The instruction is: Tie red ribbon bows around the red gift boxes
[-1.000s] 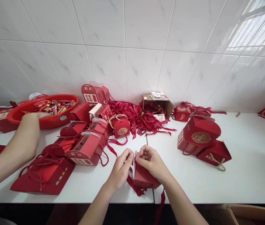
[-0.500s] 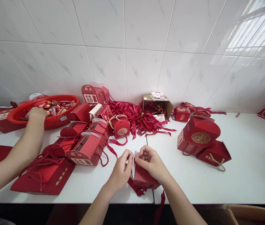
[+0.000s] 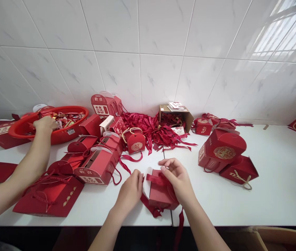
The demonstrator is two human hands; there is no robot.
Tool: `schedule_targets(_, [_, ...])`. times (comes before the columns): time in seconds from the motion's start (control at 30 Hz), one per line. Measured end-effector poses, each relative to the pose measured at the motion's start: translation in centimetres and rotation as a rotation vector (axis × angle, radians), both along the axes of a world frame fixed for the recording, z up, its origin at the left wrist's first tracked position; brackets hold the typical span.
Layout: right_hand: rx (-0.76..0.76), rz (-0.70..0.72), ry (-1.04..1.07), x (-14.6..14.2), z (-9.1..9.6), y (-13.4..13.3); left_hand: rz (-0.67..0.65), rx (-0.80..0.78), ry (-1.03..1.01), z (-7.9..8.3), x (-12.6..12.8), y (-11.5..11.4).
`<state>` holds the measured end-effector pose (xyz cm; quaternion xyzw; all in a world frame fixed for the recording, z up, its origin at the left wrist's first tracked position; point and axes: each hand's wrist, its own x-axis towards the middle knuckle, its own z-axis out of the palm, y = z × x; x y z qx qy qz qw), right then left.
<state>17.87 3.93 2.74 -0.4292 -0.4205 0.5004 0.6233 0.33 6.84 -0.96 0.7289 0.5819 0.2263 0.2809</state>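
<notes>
1. At the lower centre of the frame, a small red cardboard box [image 3: 163, 198] with a white-backed flap [image 3: 147, 183] sits on the white tabletop [image 3: 275, 181].
2. The left hand [image 3: 130, 188], left of the flap, has thumb and fingers pinched on a dark red satin ribbon [image 3: 156, 180], only a sliver showing at the tips.
3. The right hand [image 3: 177, 178] is at the box's right side, thumb and fingers spread apart above the ribbon, which loops over the box top.
4. At the left, another person's hand [image 3: 45, 124] reaches into a red oval plastic basin [image 3: 61, 136] of wrapped sweets [image 3: 70, 118].
5. At mid-frame, a heap of red ribbons [image 3: 141, 122] lies beside an open brown carton [image 3: 189, 121].
</notes>
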Motion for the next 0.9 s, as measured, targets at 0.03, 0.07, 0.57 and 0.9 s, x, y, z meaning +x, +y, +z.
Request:
schedule_targets(0.03, [0.023,-0.076,0.001,0.4,0.1,-0.3,0.04,-0.017,0.058,-0.2,-0.8,0.2])
schedule_targets(0.07, [0.038,-0.151,-0.012,0.9,0.0,-0.8,0.085,-0.033,0.115,-0.4,-1.8,0.4])
schedule_targets(0.57, [-0.243,-0.162,-0.366,2.7,-4.9,-4.4,-0.152,0.083,-0.336,1.7,4.0,-1.7])
schedule_targets(0.9, [-0.189,-0.039,-0.268,7.7,-5.8,-3.6,-0.186,-0.182,-0.438,0.8,-0.1,1.4])
